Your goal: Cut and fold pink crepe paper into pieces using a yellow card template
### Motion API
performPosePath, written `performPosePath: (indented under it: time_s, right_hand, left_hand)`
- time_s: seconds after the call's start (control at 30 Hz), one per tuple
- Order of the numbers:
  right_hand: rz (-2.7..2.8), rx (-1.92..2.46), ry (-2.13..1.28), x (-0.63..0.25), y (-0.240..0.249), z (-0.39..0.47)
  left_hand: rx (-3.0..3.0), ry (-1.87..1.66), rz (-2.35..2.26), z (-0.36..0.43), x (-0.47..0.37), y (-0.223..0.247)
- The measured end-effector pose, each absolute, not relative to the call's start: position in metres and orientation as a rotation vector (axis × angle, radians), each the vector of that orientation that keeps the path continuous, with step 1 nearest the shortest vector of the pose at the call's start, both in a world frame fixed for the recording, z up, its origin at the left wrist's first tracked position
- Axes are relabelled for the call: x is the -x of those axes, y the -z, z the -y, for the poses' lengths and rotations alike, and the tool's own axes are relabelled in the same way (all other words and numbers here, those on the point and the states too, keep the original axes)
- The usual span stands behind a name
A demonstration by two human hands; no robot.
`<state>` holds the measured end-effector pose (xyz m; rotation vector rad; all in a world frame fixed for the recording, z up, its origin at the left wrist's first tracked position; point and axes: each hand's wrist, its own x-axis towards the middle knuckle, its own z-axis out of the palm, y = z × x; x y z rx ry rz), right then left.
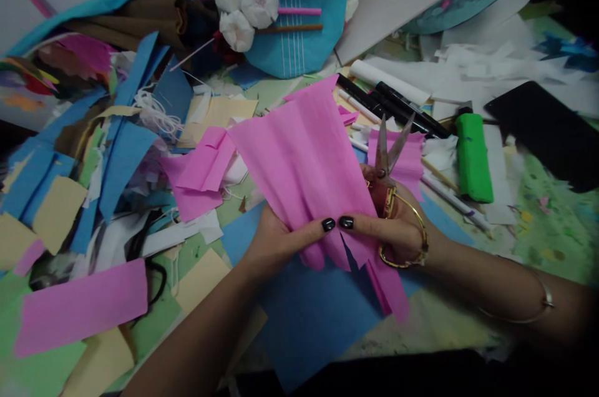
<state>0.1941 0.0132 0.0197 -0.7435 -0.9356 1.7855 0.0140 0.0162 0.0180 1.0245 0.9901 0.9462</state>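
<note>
A sheet of pink crepe paper is held up between my two hands, fanned wide at the top and gathered below. My left hand pinches its lower left part, thumb on the front. With its thumb close to the left one, my right hand grips the lower right part. Gold-handled scissors also rest in my right hand, blades parted and pointing up, away from the paper. A slit shows in the paper's lower edge below the thumbs, and a folded pink strip hangs down at the right.
Blue paper lies under my hands. Pink pieces, blue strips and white string clutter the left. Black markers, a green block and a dark flat panel lie right. Behind stands a blue flower-decorated piece.
</note>
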Motion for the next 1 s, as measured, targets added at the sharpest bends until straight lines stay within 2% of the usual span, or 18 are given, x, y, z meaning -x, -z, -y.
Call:
performPosePath:
  time_s: [1.0]
  right_hand:
    - [0.955,0.798,-1.776,-0.1909,-0.0227,-0.0099]
  left_hand:
    - [-0.951,-0.916,-0.821,-0.0154,-0.0162,-0.0184]
